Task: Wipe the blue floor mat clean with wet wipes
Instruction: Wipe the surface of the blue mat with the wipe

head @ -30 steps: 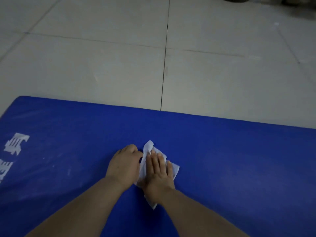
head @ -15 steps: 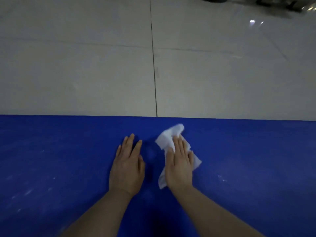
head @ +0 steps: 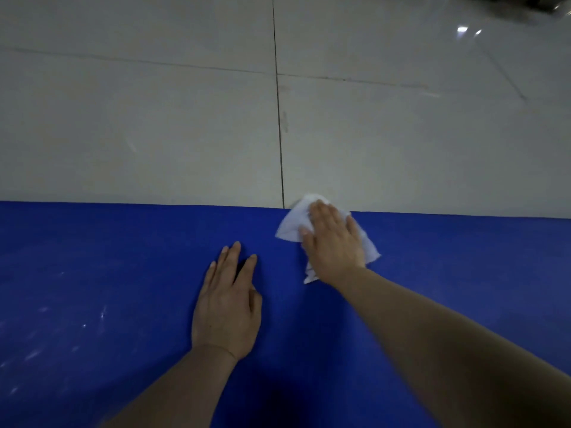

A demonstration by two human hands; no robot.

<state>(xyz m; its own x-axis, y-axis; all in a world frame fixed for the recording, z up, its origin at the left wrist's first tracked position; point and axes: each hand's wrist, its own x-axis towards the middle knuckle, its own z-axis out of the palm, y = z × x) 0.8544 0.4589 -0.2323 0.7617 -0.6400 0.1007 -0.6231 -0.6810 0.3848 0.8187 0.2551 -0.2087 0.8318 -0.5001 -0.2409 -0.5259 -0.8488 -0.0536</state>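
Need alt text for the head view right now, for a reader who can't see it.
The right hand presses a white wet wipe flat at the far edge of a blue floor mat. The left hand rests flat on the mat beside it; pale tiled floor lies beyond.

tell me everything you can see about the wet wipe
The wet wipe is a white, crumpled sheet of thin cloth-like material, spread unevenly on the blue floor mat at its far edge, one corner reaching over onto the tiled floor. The right hand presses flat on it with straight fingers, covering its middle; corners stick out left, right and below. The left hand is apart from it.
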